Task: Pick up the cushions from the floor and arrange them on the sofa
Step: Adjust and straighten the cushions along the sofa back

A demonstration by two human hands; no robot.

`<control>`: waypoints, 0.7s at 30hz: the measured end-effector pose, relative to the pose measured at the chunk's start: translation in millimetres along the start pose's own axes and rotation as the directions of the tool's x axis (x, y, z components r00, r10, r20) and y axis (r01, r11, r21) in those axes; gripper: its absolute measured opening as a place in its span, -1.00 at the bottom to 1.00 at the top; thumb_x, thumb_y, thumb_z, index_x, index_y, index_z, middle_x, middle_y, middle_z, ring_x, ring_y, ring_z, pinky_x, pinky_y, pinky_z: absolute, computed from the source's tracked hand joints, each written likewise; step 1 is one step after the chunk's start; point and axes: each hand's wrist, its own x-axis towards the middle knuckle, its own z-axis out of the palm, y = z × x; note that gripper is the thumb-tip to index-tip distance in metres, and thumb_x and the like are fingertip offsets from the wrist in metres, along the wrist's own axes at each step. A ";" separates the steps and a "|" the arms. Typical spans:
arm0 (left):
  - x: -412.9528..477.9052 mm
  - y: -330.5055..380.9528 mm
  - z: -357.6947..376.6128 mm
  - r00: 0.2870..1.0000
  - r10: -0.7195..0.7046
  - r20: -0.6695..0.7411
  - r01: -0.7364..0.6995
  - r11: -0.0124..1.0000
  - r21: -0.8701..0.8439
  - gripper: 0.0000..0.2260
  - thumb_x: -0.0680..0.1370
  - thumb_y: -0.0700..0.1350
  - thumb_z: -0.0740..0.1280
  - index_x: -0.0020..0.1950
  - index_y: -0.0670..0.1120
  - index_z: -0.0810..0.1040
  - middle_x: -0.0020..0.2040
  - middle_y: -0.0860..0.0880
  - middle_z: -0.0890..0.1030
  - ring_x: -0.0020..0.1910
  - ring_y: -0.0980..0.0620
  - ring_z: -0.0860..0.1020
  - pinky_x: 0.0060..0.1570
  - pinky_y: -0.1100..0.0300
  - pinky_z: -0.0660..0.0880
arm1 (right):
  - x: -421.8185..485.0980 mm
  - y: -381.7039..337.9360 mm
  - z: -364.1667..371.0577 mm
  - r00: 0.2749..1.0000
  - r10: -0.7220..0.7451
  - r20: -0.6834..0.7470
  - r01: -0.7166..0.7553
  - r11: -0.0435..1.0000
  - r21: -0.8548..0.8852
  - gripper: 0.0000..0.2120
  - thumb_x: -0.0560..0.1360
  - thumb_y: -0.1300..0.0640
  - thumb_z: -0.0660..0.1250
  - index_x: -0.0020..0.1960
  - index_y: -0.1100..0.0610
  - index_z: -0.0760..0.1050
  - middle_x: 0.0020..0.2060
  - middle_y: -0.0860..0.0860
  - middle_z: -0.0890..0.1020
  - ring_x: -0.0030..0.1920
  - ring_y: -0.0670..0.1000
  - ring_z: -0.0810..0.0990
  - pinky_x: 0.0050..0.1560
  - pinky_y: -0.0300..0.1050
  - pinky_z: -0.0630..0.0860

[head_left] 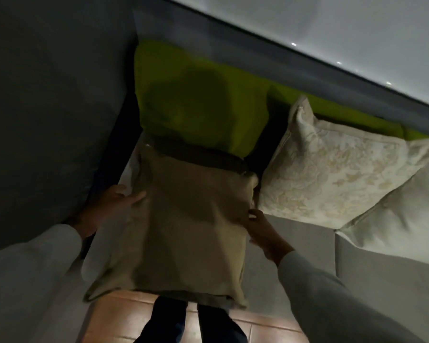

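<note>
A plain tan cushion (183, 226) lies on the sofa seat (305, 246), its near edge hanging over the seat front. My left hand (114, 201) grips its left edge and my right hand (263, 231) grips its right edge. Behind it a lime green cushion (198, 100) leans against the dark sofa back. To the right a cream patterned cushion (332, 169) leans on the sofa, with a plain white cushion (401, 219) in front of it, further right.
The sofa's dark grey armrest (47, 107) rises at the left. Orange-brown floor tiles (124, 315) and my legs in dark trousers (169, 320) show below the seat edge. A pale wall (332, 26) runs behind the sofa.
</note>
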 end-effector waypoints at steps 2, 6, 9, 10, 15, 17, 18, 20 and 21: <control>3.1 -0.6 3.2 0.999 -0.021 0.037 0.022 0.999 -0.026 -0.23 0.44 0.25 0.43 0.55 -0.02 0.28 0.29 -0.05 0.53 0.24 -0.09 0.53 0.02 0.07 0.42 | 11.1 2.9 0.1 0.999 0.035 0.015 -0.036 0.995 0.089 -0.22 0.50 -0.16 0.47 0.60 -0.02 0.19 0.51 0.08 0.40 0.23 0.05 0.43 0.21 0.12 0.43; 8.7 5.3 13.0 0.993 -0.023 0.119 0.035 0.994 -0.099 -0.06 0.18 0.38 0.44 0.50 0.08 0.33 0.34 -0.03 0.54 0.15 -0.02 0.56 0.00 0.07 0.48 | 28.8 12.6 -0.8 0.996 0.080 0.046 -0.087 0.979 0.183 0.09 0.24 -0.45 0.49 0.61 -0.09 0.15 0.55 0.06 0.34 0.47 0.17 0.38 0.35 0.36 0.38; 16.8 0.5 16.4 0.992 -0.060 0.110 0.078 0.984 -0.162 0.11 0.12 0.37 0.50 0.59 0.08 0.17 0.47 -0.07 0.43 0.36 -0.18 0.46 0.32 -0.14 0.39 | 34.7 17.9 4.9 0.995 0.088 0.049 -0.098 0.966 0.238 0.16 0.17 -0.52 0.51 0.60 -0.11 0.14 0.53 0.05 0.36 0.46 0.21 0.40 0.31 0.40 0.41; 18.1 -0.7 16.1 0.990 -0.065 0.125 0.088 0.978 -0.187 0.10 0.14 0.37 0.52 0.59 0.08 0.18 0.46 -0.06 0.44 0.36 -0.17 0.46 0.34 -0.15 0.37 | 35.6 18.1 7.0 0.996 0.086 0.040 -0.093 0.962 0.258 0.16 0.14 -0.52 0.52 0.58 -0.11 0.17 0.49 0.03 0.39 0.38 0.17 0.46 0.28 0.37 0.43; 13.6 11.0 12.5 0.983 -0.033 0.182 0.074 0.972 -0.225 -0.06 0.20 0.38 0.51 0.49 0.02 0.39 0.28 -0.01 0.58 0.18 -0.07 0.56 0.17 -0.02 0.44 | 25.0 -1.9 9.4 1.000 0.015 0.008 -0.017 0.941 0.339 0.11 0.02 -0.47 0.57 0.44 -0.09 0.28 0.08 -0.13 0.51 0.00 -0.06 0.51 0.18 0.22 0.47; 8.0 22.3 7.1 0.987 0.012 0.158 0.039 0.949 -0.313 0.01 0.11 0.35 0.58 0.48 0.01 0.41 0.32 -0.06 0.59 0.22 -0.13 0.57 0.23 -0.05 0.45 | 17.8 -17.9 3.2 0.999 -0.039 -0.002 0.038 0.936 0.349 0.15 -0.01 -0.46 0.58 0.45 -0.05 0.29 0.07 -0.13 0.51 0.01 -0.06 0.51 0.25 0.25 0.48; 3.9 29.0 2.7 0.989 0.051 0.136 0.001 0.934 -0.357 0.02 0.08 0.33 0.62 0.47 0.02 0.42 0.33 -0.07 0.59 0.24 -0.14 0.57 0.28 -0.10 0.45 | 14.1 -26.7 0.2 0.997 -0.074 -0.013 0.074 0.931 0.357 0.13 0.02 -0.43 0.59 0.45 -0.04 0.29 0.08 -0.13 0.51 0.02 -0.06 0.52 0.24 0.25 0.49; -6.7 45.5 -7.2 0.988 0.131 0.085 -0.086 0.910 -0.405 -0.03 0.10 0.30 0.62 0.45 0.06 0.45 0.31 -0.02 0.61 0.24 -0.13 0.59 0.31 -0.16 0.46 | 6.2 -46.3 -6.9 0.987 -0.155 -0.029 0.155 0.916 0.370 0.06 0.09 -0.35 0.59 0.47 -0.02 0.30 0.12 -0.12 0.53 0.04 -0.06 0.53 0.19 0.20 0.48; -14.3 56.9 -12.1 0.983 0.176 0.060 -0.135 0.898 -0.419 -0.11 0.14 0.30 0.61 0.42 0.10 0.47 0.27 0.03 0.64 0.21 -0.08 0.62 0.27 -0.13 0.49 | 1.6 -57.1 -11.6 0.979 -0.200 -0.032 0.198 0.907 0.373 0.05 0.10 -0.33 0.59 0.47 0.00 0.30 0.17 -0.10 0.54 0.07 -0.05 0.54 0.20 0.19 0.48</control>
